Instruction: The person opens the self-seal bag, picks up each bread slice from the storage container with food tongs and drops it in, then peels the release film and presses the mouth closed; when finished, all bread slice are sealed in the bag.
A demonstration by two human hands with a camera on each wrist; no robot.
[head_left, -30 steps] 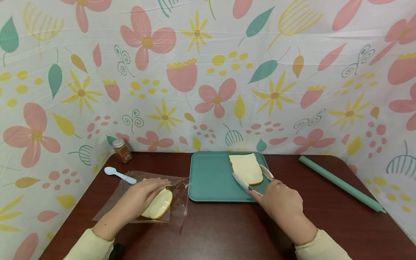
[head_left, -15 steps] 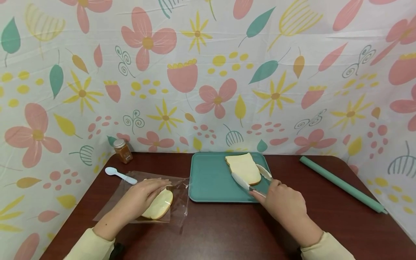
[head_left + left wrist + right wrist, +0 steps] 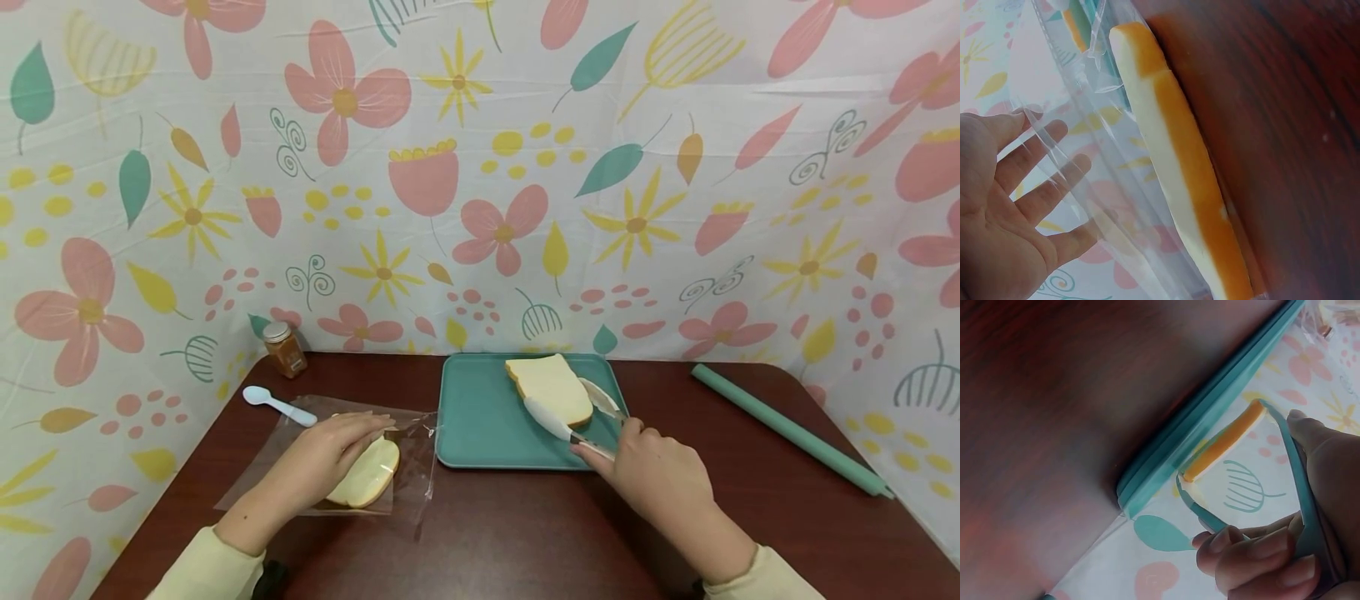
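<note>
My right hand [image 3: 663, 471] grips a pair of tongs [image 3: 550, 419] with pale tips. Between those tips is a bread slice [image 3: 549, 385], over the right half of a teal tray [image 3: 476, 417]; its brown crust edge [image 3: 1225, 445] shows in the right wrist view. To the left, my left hand [image 3: 333, 446] lies over a clear plastic bag [image 3: 408, 479], fingers extended. A second bread slice [image 3: 367, 475] lies in that bag, partly hidden by the hand. From the left wrist, the fingers look spread against the film, beside the slice's crust edge [image 3: 1191, 162].
A pale blue spoon [image 3: 277, 406] lies by the bag's far left corner. Behind it stands a small jar [image 3: 285, 352] of orange-brown contents with a silver lid. A long green roll [image 3: 791, 429] lies along the right side. Patterned cloth [image 3: 480, 167] hangs behind the dark table [image 3: 510, 533].
The slice at the tongs has shifted left across the tray, and the tongs have followed it a little. My left hand and the bag have stayed put.
</note>
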